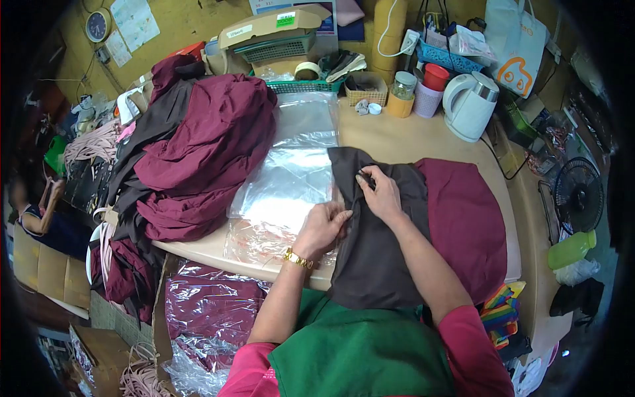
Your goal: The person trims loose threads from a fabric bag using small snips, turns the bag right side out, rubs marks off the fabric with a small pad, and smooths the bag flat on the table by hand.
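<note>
A maroon cloth piece point(463, 225) with a broad dark brown-black section point(380, 258) lies spread on the table in front of me, its near edge hanging against my green apron. My right hand point(381, 193) is closed in a pinch on the dark section, close to its left edge. Lower and to the left, my left hand point(322, 230), with a gold watch on the wrist, has its fingers curled at that same edge; the fingertips are partly hidden. Beneath and beside the left hand lie clear plastic bags point(284, 185).
A large heap of maroon and dark cloth point(205, 145) covers the table's left side. A white kettle point(468, 106), jars and baskets stand at the back. Plastic-wrapped maroon pieces point(215, 304) fill a box below. Another person point(46, 212) is at far left; a fan point(578, 195) stands right.
</note>
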Available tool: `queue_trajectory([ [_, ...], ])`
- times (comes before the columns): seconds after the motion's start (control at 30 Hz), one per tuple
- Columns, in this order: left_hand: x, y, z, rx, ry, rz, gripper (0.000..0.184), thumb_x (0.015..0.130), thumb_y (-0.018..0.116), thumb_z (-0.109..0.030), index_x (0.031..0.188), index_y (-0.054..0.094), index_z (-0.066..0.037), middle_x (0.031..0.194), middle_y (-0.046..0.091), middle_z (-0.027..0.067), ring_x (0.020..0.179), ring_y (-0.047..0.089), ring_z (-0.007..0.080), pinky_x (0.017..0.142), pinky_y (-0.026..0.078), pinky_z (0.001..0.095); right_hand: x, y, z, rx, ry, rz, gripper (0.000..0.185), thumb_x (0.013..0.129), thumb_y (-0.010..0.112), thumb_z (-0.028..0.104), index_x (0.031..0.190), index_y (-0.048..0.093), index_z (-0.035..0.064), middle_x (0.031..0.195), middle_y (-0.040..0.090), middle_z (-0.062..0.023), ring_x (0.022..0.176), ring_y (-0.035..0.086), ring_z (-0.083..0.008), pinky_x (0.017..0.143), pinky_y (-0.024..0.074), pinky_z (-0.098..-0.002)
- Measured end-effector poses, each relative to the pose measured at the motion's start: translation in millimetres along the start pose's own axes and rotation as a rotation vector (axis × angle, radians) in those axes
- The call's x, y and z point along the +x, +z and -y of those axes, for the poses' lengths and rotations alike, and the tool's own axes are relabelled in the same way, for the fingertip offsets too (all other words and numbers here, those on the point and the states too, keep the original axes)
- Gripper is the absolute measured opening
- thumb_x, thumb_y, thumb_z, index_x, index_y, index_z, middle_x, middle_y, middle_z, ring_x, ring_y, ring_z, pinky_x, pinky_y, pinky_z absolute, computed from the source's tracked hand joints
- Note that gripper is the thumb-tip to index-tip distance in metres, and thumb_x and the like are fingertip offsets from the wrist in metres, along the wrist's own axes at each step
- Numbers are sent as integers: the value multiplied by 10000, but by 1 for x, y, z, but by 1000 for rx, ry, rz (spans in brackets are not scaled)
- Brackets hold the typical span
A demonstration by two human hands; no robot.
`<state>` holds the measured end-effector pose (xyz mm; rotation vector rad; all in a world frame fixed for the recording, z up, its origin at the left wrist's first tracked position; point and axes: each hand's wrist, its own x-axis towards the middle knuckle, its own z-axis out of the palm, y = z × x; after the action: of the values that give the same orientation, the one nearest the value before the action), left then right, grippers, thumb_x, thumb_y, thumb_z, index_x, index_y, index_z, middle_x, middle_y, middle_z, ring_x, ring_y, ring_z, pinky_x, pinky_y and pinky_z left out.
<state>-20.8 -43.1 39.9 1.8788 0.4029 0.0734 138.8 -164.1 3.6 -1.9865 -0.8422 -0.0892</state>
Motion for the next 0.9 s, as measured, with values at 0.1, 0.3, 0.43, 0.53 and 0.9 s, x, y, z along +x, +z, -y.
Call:
queue_trajectory([
  [0.1,-10,-2,23,-36,59,-62,293,973,588,-226,870,676,34,714,654,119,759,652,195,722,505,357,12,-20,-22,-185,-60,-4,251,940,652,281,1080,623,74,945,710,-181,909,672,-407,742,517,-494],
  [0.3,-20,-66,34,-160,-28,-374,364,1028,555,-360,929,660,-25,742,642,22,691,608,92,595,454,248,21,-28,-26,-279,4,53,269,977,585,312,1063,615,58,960,700,-182,925,651,-422,784,506,-497],
  [0.43,11,10,13,-276,117,-201,715,967,637,-373,1469,338,38,1309,577,235,1098,625,264,873,530,374,39,-22,-39,-160,-116,108,297,1004,535,314,1126,635,62,1052,675,-195,980,632,-429,839,496,-497],
  [0.53,32,41,8,235,137,-290,715,911,681,-399,1396,414,52,1092,654,278,998,648,430,867,519,432,23,-44,14,-178,-71,196,289,1011,519,312,1172,647,109,1071,649,-190,996,626,-421,860,496,-496],
  [0.9,5,-14,27,-31,-1,-64,309,974,641,-249,794,660,2,645,627,46,621,567,114,609,468,305,-40,-59,-14,-262,-46,58,286,945,645,273,1156,604,83,1098,675,-136,905,684,-344,756,529,-451],
])
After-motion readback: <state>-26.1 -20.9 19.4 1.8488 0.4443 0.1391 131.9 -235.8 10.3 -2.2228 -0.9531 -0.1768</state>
